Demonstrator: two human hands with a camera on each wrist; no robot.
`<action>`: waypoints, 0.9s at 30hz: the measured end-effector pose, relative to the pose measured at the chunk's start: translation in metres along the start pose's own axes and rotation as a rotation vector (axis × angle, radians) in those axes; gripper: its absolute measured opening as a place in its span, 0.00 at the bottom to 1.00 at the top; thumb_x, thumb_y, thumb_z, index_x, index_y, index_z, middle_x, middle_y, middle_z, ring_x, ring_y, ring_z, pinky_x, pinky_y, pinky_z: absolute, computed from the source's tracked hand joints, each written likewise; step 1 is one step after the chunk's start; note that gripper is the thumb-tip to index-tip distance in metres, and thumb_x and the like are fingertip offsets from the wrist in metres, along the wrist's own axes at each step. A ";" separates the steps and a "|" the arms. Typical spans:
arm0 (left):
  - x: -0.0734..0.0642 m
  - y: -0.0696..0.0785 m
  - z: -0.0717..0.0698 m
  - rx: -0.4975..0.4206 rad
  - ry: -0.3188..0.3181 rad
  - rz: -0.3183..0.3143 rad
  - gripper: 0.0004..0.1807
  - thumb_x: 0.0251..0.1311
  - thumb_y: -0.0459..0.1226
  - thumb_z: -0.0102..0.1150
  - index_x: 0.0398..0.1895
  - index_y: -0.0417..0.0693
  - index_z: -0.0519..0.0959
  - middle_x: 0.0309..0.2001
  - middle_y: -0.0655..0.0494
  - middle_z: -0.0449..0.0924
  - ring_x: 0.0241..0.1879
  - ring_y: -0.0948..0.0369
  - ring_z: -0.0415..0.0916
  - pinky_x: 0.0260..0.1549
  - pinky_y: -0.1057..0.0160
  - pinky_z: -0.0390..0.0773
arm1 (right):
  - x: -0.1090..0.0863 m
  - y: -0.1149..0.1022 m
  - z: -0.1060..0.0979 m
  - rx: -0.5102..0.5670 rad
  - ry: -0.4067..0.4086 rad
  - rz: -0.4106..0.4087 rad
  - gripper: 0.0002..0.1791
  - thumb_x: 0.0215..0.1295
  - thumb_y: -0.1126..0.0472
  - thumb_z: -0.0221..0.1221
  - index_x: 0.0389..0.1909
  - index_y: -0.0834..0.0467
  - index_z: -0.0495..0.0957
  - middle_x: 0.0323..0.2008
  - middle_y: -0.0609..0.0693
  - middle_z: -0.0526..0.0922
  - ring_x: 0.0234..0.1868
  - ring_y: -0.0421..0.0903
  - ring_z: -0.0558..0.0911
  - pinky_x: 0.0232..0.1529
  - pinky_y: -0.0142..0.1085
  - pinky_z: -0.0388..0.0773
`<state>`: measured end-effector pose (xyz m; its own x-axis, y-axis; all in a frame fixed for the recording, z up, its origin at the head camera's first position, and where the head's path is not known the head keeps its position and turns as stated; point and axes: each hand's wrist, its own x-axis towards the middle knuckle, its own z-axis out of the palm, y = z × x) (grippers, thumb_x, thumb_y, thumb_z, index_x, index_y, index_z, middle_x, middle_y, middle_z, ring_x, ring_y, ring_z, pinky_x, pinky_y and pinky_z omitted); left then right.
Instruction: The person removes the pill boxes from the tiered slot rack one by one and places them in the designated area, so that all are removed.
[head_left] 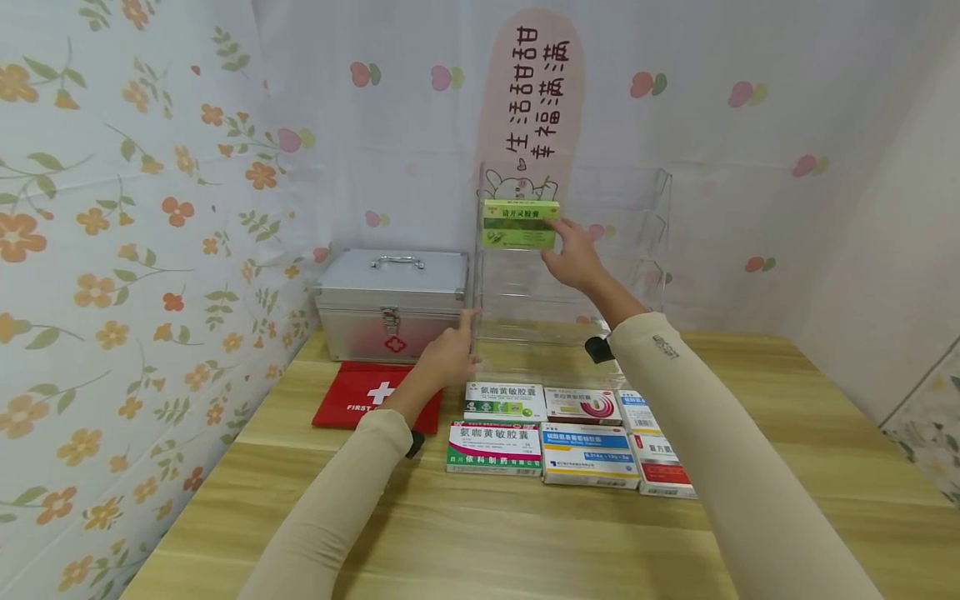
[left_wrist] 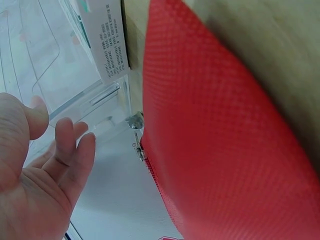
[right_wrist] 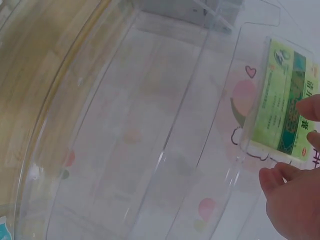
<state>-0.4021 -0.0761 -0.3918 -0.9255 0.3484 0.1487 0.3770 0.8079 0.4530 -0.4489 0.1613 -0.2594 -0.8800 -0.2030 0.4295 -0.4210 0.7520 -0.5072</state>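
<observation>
A green medicine box [head_left: 520, 225] stands at the left end of the top tier of a clear acrylic rack [head_left: 570, 283]. My right hand [head_left: 576, 254] is at the box's right side, with fingertips over its front face in the right wrist view; a firm grip does not show. My left hand [head_left: 447, 354] is beside the rack's lower left side, one finger pointing up along it. In the left wrist view the left hand's thumb and loosely bent fingers stand apart with nothing between them; whether they touch the rack I cannot tell.
Several medicine boxes [head_left: 495, 448] lie in two rows before the rack. Left of it are a silver first-aid case [head_left: 392, 287] and a red first-aid pouch [head_left: 337, 407], partly under my left arm. Floral cloth [head_left: 112, 250] hangs at the left of the wooden table [head_left: 525, 542].
</observation>
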 end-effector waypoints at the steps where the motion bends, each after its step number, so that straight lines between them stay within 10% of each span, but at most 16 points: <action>1: 0.000 0.000 0.000 -0.001 -0.001 0.000 0.48 0.64 0.38 0.64 0.75 0.61 0.40 0.24 0.49 0.73 0.19 0.57 0.71 0.20 0.61 0.75 | 0.001 0.000 0.000 0.006 0.000 0.001 0.34 0.67 0.64 0.54 0.74 0.62 0.59 0.74 0.68 0.55 0.75 0.63 0.53 0.71 0.58 0.53; 14: -0.002 0.004 0.002 -0.019 -0.021 -0.004 0.48 0.64 0.37 0.64 0.75 0.61 0.40 0.26 0.49 0.73 0.20 0.57 0.71 0.20 0.61 0.75 | 0.009 0.001 -0.004 0.060 -0.063 0.039 0.37 0.67 0.63 0.57 0.76 0.59 0.57 0.75 0.65 0.53 0.75 0.61 0.51 0.72 0.58 0.49; 27: -0.001 0.000 -0.002 0.013 -0.004 0.013 0.47 0.64 0.38 0.63 0.75 0.59 0.40 0.24 0.50 0.73 0.19 0.57 0.71 0.20 0.61 0.75 | 0.015 -0.004 -0.006 0.263 -0.021 0.067 0.28 0.64 0.69 0.57 0.66 0.62 0.69 0.71 0.66 0.50 0.71 0.65 0.60 0.63 0.55 0.68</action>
<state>-0.4009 -0.0773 -0.3904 -0.9205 0.3605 0.1507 0.3890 0.8097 0.4394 -0.4586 0.1592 -0.2465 -0.9110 -0.1736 0.3742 -0.4021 0.5758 -0.7119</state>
